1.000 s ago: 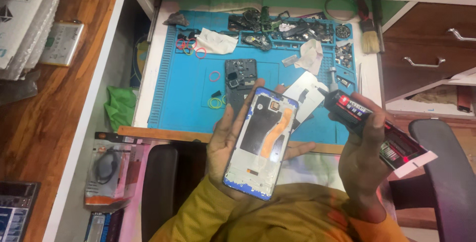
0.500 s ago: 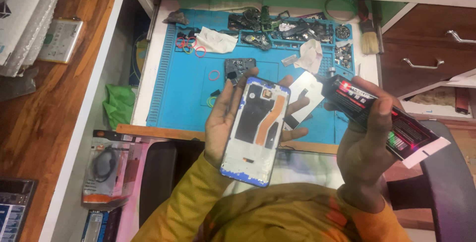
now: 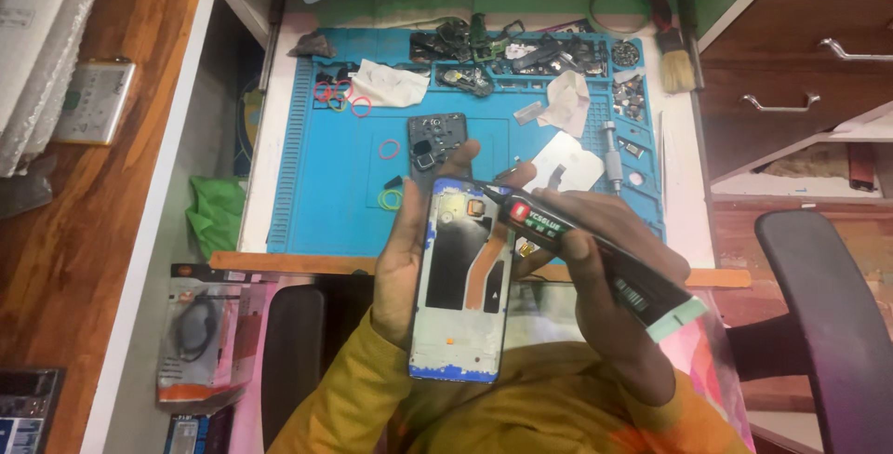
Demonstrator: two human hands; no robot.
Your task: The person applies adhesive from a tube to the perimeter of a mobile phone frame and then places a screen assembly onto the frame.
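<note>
- Holding a phone frame (image 3: 462,277) upright over desk edge: left hand (image 3: 402,263), fingers wrapped round its left side.
- Right hand (image 3: 595,268) grips a black glue tube (image 3: 595,254), nozzle touching frame's top right.
- Blue mat (image 3: 326,166) behind, w/ parts, rubber bands (image 3: 390,149), brush (image 3: 677,59).

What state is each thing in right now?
Phone frame: opened, back off, held upright in left hand.
Glue tube: gripped by right hand, nozzle touching the frame's upper edge.
Drawer: shut.
Brush: lying by the blue mat.
</note>
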